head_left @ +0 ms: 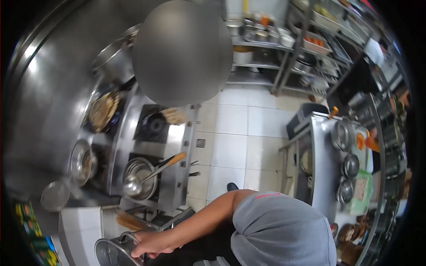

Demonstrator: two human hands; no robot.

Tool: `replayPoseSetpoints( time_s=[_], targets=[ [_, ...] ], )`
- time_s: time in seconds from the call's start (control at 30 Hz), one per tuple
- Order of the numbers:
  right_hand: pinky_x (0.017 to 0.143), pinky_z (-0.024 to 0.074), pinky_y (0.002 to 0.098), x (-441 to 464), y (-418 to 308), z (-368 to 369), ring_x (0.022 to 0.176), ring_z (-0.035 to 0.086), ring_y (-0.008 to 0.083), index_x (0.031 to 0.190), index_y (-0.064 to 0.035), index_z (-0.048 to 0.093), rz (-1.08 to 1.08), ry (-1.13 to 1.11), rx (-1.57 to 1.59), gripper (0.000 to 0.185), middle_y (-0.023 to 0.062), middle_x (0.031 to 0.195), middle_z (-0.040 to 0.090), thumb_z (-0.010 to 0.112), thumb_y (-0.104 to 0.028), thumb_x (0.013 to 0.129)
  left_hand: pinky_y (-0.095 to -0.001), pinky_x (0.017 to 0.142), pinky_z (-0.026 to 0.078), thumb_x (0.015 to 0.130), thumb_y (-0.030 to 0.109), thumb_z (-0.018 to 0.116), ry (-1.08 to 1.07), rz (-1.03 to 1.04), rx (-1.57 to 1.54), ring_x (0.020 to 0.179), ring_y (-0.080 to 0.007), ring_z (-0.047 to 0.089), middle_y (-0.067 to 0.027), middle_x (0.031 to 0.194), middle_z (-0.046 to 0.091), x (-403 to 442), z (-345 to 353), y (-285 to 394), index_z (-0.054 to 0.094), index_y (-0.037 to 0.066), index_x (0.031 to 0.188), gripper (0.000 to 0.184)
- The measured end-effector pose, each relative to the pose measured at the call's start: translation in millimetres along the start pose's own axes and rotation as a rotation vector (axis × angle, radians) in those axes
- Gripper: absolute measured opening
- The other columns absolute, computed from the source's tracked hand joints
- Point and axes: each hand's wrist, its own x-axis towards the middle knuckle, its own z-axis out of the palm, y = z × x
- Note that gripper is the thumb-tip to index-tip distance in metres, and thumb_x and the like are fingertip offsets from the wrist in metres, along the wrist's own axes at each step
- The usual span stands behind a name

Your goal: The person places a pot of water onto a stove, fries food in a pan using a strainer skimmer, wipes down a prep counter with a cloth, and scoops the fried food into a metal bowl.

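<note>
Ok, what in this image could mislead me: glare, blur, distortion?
Head view: fisheye bending and black corners; glare on the steel wall; softness on the upper-right shelves; a blurred grey oval hides the upper middle; the bottom edge crops the metal pot at the hand.

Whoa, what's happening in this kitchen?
Someone in a grey sleeve is reaching across, with their right hand at the handle of a metal pot low on the left. Their left hand can't be seen. Nearby, on the stove, a ladle rests in a round metal pan. Over on the right, metal bowls sit on a counter.
</note>
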Motion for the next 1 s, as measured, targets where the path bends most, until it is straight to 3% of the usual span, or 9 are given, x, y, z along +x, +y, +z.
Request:
replayPoseSetpoints(
  time_s=[0.17,0.4,0.5,0.57,0.63,0.73,0.8,1.0],
  targets=[
    [0.047,0.0401,0.025,-81,-80,-55,0.055,0.044,0.0092,0.097,-0.0039,0.039,-0.266,0.177,-0.034,0.039,0.0025,0.08,0.045,0.071,-0.017,0.078,-0.0392,0.089,0.046,0.088,0.041,0.059,-0.272,0.032,-0.128,0.104,-0.0288,0.057,-0.0178,0.116,0.057,4,114,46,0.05,-0.002,0.124,0.057],
    [0.047,0.0408,0.023,-156,-153,-134,0.062,0.046,0.0077,0.098,-0.0043,0.041,-0.473,0.437,0.023,0.04,0.0024,0.084,0.047,0.072,-0.021,0.08,-0.0359,0.083,0.05,0.088,0.039,0.059,-0.605,-0.026,-0.308,0.095,-0.0239,0.062,-0.0135,0.106,0.063,44,229,89,0.057,0.0,0.118,0.049],
    [0.052,0.0387,0.0234,-179,-191,-160,0.062,0.042,0.0061,0.099,-0.0081,0.041,-0.471,0.519,0.142,0.035,0.0005,0.084,0.044,0.07,-0.016,0.079,-0.032,0.088,0.048,0.087,0.033,0.06,-0.647,0.055,-0.293,0.099,-0.0233,0.062,-0.013,0.112,0.062,53,290,120,0.052,-0.001,0.123,0.049],
    [0.053,0.0348,0.0228,-183,-212,-180,0.06,0.038,0.0046,0.096,-0.0118,0.04,-0.496,0.52,0.222,0.03,-0.0019,0.082,0.043,0.066,-0.01,0.08,-0.0318,0.083,0.05,0.087,0.032,0.06,-0.803,0.023,-0.26,0.094,-0.0219,0.062,-0.0117,0.108,0.063,135,325,121,0.054,0.0,0.12,0.047],
    [0.052,0.0307,0.0222,-184,-234,-211,0.059,0.035,0.0039,0.092,-0.0142,0.039,-0.523,0.485,0.256,0.026,-0.004,0.079,0.042,0.061,-0.006,0.081,-0.0311,0.076,0.051,0.087,0.03,0.059,-0.693,0.174,-0.169,0.089,-0.0201,0.063,-0.0099,0.101,0.064,154,373,133,0.057,0.001,0.115,0.041],
    [0.05,0.028,0.0216,-184,-273,-257,0.055,0.031,0.0043,0.089,-0.0153,0.039,-0.522,0.569,0.282,0.025,-0.0055,0.072,0.04,0.058,-0.002,0.081,-0.0291,0.07,0.051,0.086,0.025,0.058,-0.882,0.249,-0.108,0.082,-0.0167,0.063,-0.0062,0.095,0.064,159,449,168,0.058,0.001,0.112,0.036],
    [0.049,0.0279,0.0216,-182,-306,-290,0.054,0.03,0.0046,0.088,-0.0152,0.04,-0.494,0.641,0.28,0.023,-0.0055,0.071,0.04,0.058,-0.003,0.08,-0.0274,0.069,0.05,0.086,0.022,0.058,-0.986,0.218,-0.132,0.079,-0.0144,0.062,-0.0054,0.092,0.064,177,502,180,0.059,0.0,0.11,0.032],
    [0.045,0.0272,0.0225,-151,-403,-433,0.051,0.027,0.0065,0.079,-0.014,0.043,-0.397,0.892,0.359,0.012,-0.0036,0.068,0.039,0.054,-0.01,0.078,-0.0253,0.066,0.048,0.083,0.011,0.059,-1.023,0.235,-0.132,0.075,-0.0106,0.058,-0.004,0.087,0.062,254,659,205,0.059,-0.001,0.106,0.026]
  ],
)
